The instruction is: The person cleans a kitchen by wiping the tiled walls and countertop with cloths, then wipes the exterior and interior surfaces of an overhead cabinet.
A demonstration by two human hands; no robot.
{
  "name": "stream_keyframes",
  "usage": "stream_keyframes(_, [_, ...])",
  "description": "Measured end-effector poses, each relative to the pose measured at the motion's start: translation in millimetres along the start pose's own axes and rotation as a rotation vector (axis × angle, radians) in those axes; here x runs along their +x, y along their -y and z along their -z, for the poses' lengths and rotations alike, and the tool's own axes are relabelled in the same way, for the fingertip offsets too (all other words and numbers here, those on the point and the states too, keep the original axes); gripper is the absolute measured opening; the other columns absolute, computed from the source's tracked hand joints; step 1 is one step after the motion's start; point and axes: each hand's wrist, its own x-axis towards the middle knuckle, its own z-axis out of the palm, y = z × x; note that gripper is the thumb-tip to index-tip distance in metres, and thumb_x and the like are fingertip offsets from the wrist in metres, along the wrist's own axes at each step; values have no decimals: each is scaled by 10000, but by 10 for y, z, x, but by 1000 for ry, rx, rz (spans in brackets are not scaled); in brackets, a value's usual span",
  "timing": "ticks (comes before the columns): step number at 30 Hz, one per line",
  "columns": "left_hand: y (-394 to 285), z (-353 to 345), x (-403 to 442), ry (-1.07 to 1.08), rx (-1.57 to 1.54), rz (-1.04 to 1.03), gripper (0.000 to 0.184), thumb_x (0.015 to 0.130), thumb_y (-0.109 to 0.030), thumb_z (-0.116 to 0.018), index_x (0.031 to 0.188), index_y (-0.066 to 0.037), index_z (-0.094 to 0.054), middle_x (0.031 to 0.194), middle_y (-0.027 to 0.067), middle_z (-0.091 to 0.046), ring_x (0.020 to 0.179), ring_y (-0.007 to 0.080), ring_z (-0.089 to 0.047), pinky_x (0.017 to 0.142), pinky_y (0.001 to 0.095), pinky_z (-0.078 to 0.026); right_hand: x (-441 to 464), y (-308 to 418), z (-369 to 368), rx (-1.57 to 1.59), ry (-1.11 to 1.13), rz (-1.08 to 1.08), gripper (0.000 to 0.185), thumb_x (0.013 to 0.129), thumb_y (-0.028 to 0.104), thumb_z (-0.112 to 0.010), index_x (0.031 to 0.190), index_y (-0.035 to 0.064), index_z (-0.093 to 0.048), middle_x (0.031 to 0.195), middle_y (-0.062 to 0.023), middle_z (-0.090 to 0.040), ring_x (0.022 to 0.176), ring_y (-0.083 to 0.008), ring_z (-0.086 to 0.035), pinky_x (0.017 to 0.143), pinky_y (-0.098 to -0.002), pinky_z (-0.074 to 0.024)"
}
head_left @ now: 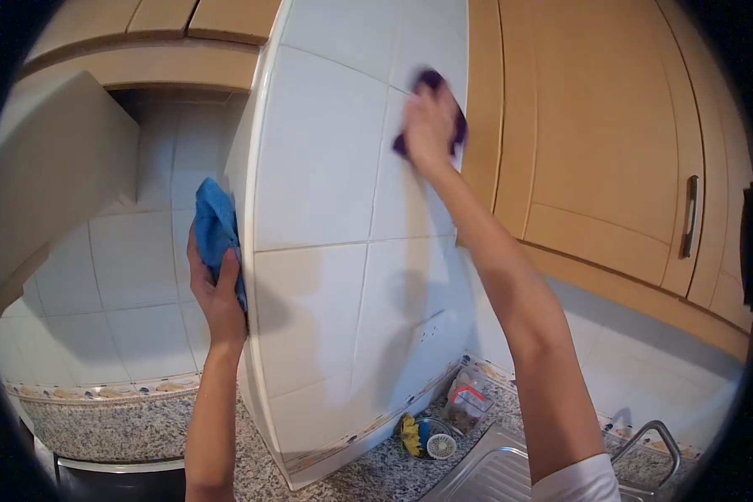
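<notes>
- 2 bare hands are raised at a white tiled wall section (309, 159), each with its own cloth.
- The right hand (431, 125) is spread over a dark purple cloth (429, 78), holding it at the upper tiles, close to the wooden cabinet (602, 125). Hand and cloth are blurred, which suggests quick movement.
- The left hand (217, 305) grasps a bunched blue cloth (215, 219), upright beside the left edge of the wall section. Whether this cloth presses on the tiles cannot be told.
- Progress, as far as it shows: the purple cloth is high on the wall section, while the lower tiles have no hand or cloth on them. No clear boundary on the surface separates a finished part from an unfinished part, so the amount done and the amount left cannot be judged.
- Low on the tiles are 1 thin dark line (430, 320) and some small dots; marks or pattern, it is unclear.
- Below, on the speckled counter (330, 491), are a yellow item (409, 435), a white round strainer-like piece (441, 446) and a clear container with a red edge (468, 406), near a metal sink (489, 468) with a curved faucet (665, 432).
</notes>
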Motion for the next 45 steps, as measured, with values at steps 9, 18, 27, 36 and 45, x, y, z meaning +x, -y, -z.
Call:
stream_keyframes(9, [-269,-102,-118,251,379,-182,533,867,-115,-513,1367,-37,-347,1427,154,-306,1298,296,-323,1070,369,-244,629,336,-120,15,99,241,462,919,336,-375,1221,4,-485,1386,-242,-332,1302,-429,-231,1040,-570,-206])
stream_keyframes(18, [-308,-177,-142,249,657,-420,470,886,-93,-438,1335,-8,-325,1402,233,-289,1280,406,-314,1046,455,-278,570,384,-58,147,66,397,390,890,300,-448,1201,68,-489,1441,-216,-245,1319,-420,-216,1046,-563,-196])
stream_keyframes(27, [-220,-145,-179,171,706,-426,484,914,-127,-470,1355,4,-322,1361,222,-367,1254,333,-378,1039,390,-288,616,-1209,555,-790,317,509,460,782,113,-540,1229,41,-459,1404,-191,-329,1265,-419,-319,1052,-501,-242])
stream_keyframes(36, [-247,-191,-217,149,681,-321,490,937,-172,-475,1364,6,-314,1239,141,-459,1055,184,-481,929,283,-377,-3127,-459,920,-268,457,-354,469,706,-65,-465,1167,-114,-401,1425,-325,-153,1232,-488,-277,1048,-549,-199])
stream_keyframes(45, [-277,-212,-233,95,726,-249,517,930,-210,-505,1363,0,-318,1201,118,-471,1008,149,-471,881,245,-375,-1430,170,508,157,87,26,248,826,96,-493,1049,1,-547,1366,-247,-321,1192,-426,-314,996,-513,-265])
